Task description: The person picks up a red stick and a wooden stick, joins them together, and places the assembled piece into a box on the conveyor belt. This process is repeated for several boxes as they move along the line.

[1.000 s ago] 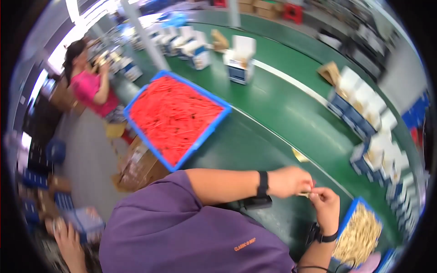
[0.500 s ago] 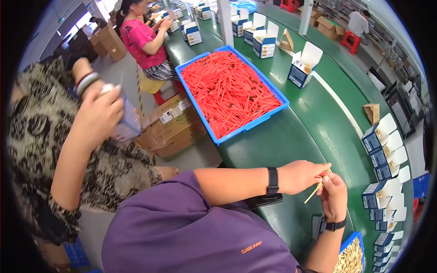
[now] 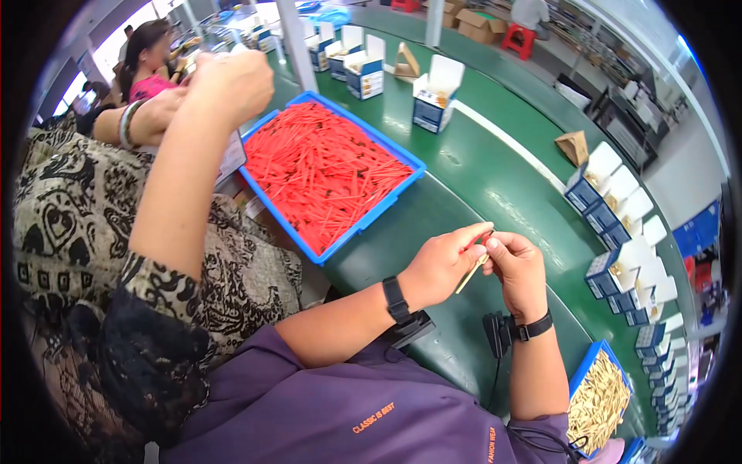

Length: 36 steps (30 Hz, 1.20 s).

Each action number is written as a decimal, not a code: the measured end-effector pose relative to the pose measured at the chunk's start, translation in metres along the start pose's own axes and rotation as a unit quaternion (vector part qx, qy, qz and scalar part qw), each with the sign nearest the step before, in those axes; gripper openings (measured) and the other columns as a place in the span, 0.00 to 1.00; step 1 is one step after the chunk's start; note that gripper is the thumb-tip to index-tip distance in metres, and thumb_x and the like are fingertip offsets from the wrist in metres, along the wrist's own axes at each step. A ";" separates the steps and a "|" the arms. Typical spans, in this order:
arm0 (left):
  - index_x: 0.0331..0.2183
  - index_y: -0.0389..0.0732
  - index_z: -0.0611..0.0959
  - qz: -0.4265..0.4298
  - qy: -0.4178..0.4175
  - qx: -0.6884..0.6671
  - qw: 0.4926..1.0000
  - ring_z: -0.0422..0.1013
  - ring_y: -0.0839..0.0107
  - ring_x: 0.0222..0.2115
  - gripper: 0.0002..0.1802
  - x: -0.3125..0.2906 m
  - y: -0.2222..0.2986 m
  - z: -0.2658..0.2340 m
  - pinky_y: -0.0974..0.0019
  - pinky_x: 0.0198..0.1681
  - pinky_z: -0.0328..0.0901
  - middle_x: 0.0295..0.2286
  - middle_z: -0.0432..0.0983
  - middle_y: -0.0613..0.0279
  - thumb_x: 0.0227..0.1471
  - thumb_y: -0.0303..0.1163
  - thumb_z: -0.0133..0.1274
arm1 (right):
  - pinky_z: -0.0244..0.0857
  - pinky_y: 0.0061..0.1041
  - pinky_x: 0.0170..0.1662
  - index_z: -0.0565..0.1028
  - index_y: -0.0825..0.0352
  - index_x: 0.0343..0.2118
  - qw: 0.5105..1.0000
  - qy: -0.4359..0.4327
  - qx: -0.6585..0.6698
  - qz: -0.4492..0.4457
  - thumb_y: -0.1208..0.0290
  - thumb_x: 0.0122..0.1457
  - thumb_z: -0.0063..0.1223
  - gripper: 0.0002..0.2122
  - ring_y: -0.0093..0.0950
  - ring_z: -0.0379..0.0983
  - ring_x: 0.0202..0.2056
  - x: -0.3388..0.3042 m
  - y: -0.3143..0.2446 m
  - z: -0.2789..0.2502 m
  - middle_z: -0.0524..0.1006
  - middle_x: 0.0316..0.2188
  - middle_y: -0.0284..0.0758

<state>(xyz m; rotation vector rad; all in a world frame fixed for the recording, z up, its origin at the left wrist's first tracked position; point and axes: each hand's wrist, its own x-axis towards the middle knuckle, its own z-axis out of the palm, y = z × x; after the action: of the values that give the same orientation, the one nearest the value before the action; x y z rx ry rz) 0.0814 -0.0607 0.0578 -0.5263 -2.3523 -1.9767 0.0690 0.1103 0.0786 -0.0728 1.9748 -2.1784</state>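
Note:
My left hand (image 3: 442,267) and my right hand (image 3: 519,271) meet above the green table, both closed in a fingertip pinch. Between them a slim tan stick-like piece (image 3: 471,276) slants downward from the right fingertips. A bit of a red stick (image 3: 485,239) with a dark end shows at the left fingertips, mostly covered by the fingers. Whether the two pieces are joined cannot be made out. Left of my hands, a blue tray (image 3: 369,218) holds a heap of red sticks (image 3: 321,166). By my right forearm is a smaller blue tray (image 3: 585,363) full of tan pieces (image 3: 599,406).
Close on my left, a co-worker's arm (image 3: 182,178) reaches past the red sticks' tray, with a box partly hidden behind it. Open blue-and-white boxes (image 3: 433,104) line the green table (image 3: 495,189), with more at the right. A grey post (image 3: 297,46) rises behind the tray.
The view has swung, so trays and boxes appear farther left. My hands remain together around the small pieces. The co-worker's arm and box have moved away toward the far side.

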 end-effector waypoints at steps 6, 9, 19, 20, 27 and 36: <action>0.54 0.38 0.74 -0.036 -0.066 -0.084 0.994 0.70 0.78 0.27 0.19 0.010 -0.003 -0.001 0.70 0.32 0.67 0.30 0.77 0.64 0.64 0.32 0.46 | 0.69 0.18 0.30 0.78 0.72 0.38 1.000 -0.016 -0.021 0.013 0.73 0.62 0.56 0.07 0.20 0.74 0.25 0.009 -0.002 -0.013 0.78 0.25 0.31; 0.50 0.38 0.76 -0.104 -0.089 -0.099 0.986 0.68 0.79 0.26 0.16 0.013 -0.008 -0.005 0.70 0.30 0.66 0.27 0.76 0.66 0.64 0.33 0.45 | 0.68 0.18 0.30 0.79 0.72 0.37 0.995 0.027 -0.066 -0.068 0.73 0.63 0.55 0.07 0.19 0.73 0.25 0.017 0.001 -0.007 0.78 0.24 0.31; 0.40 0.35 0.80 -0.195 -0.092 -0.139 0.966 0.66 0.80 0.21 0.14 0.009 -0.008 -0.034 0.71 0.24 0.64 0.21 0.71 0.69 0.64 0.35 0.46 | 0.64 0.15 0.25 0.79 0.70 0.37 0.994 -0.049 -0.095 0.020 0.70 0.62 0.57 0.08 0.15 0.69 0.22 0.039 -0.009 0.008 0.78 0.24 0.30; 0.40 0.35 0.80 -0.194 -0.107 -0.142 0.965 0.66 0.80 0.21 0.14 0.009 -0.005 -0.034 0.71 0.24 0.64 0.21 0.71 0.69 0.64 0.35 0.46 | 0.63 0.14 0.25 0.79 0.70 0.37 0.994 -0.044 -0.100 0.015 0.70 0.62 0.57 0.08 0.15 0.68 0.21 0.038 -0.010 0.008 0.78 0.24 0.29; 0.43 0.34 0.78 -0.249 -0.091 -0.204 0.942 0.57 0.85 0.14 0.14 0.005 -0.011 -0.030 0.77 0.17 0.55 0.20 0.70 0.69 0.65 0.34 0.44 | 0.69 0.16 0.26 0.80 0.70 0.36 0.996 -0.040 -0.070 -0.021 0.69 0.60 0.58 0.09 0.17 0.76 0.25 0.030 -0.004 0.006 0.79 0.24 0.30; 0.40 0.39 0.76 -0.306 -0.098 -0.315 0.893 0.56 0.84 0.12 0.12 0.019 -0.024 0.011 0.76 0.15 0.53 0.19 0.69 0.69 0.66 0.37 0.44 | 0.70 0.19 0.29 0.80 0.70 0.34 0.904 0.307 -0.281 -0.097 0.69 0.60 0.58 0.08 0.19 0.78 0.25 -0.058 -0.067 -0.142 0.81 0.24 0.32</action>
<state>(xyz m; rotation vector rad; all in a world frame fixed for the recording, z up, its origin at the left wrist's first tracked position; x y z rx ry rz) 0.0589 -0.0486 0.0375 0.0555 -2.0916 -3.1400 0.0938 0.2661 0.1359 0.3984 3.0191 -1.7853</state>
